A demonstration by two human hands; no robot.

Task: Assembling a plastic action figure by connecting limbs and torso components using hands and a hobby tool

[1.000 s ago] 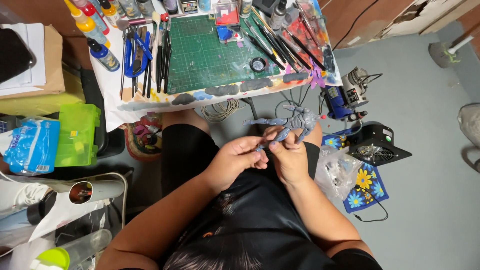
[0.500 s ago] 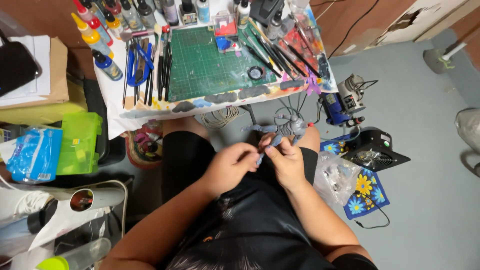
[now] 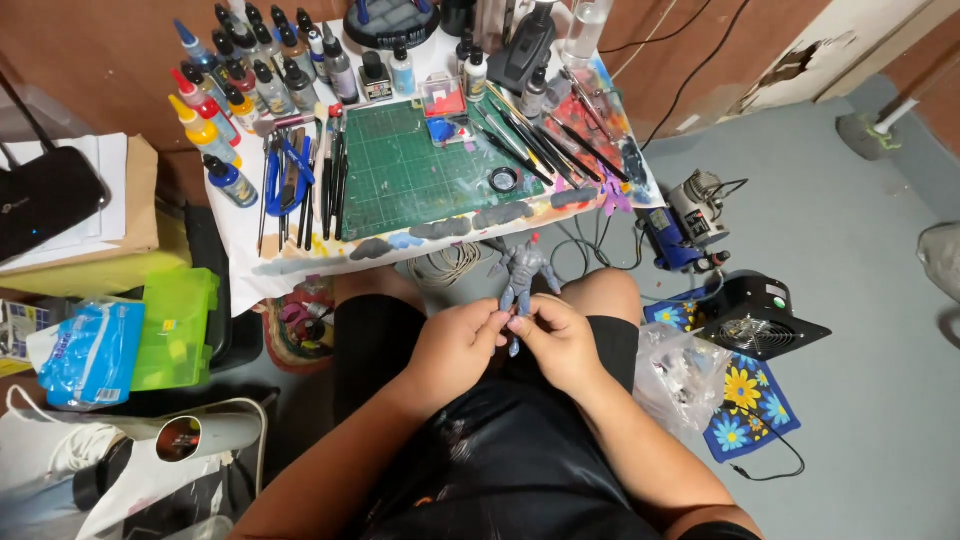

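Both hands pinch the figure's legs.
Left hand (image 3: 455,345) and right hand (image 3: 558,340) hold the grey figure (image 3: 522,275) upright, 6 o'clock of the surface (image 3: 300,255); a firm, light pinch seems best.

Cutting mat (image 3: 415,170) on table (image 3: 290,262), bottles (image 3: 245,85) behind, left.

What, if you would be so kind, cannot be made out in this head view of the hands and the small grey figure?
- Head view: the lower part of the grey figure is hidden behind the left hand and right hand.
- Head view: the fingertips' grip is too small to read.
- Head view: the dark stand at the table's back is cut off by the top edge.
- Head view: the paint bottles have labels too small.
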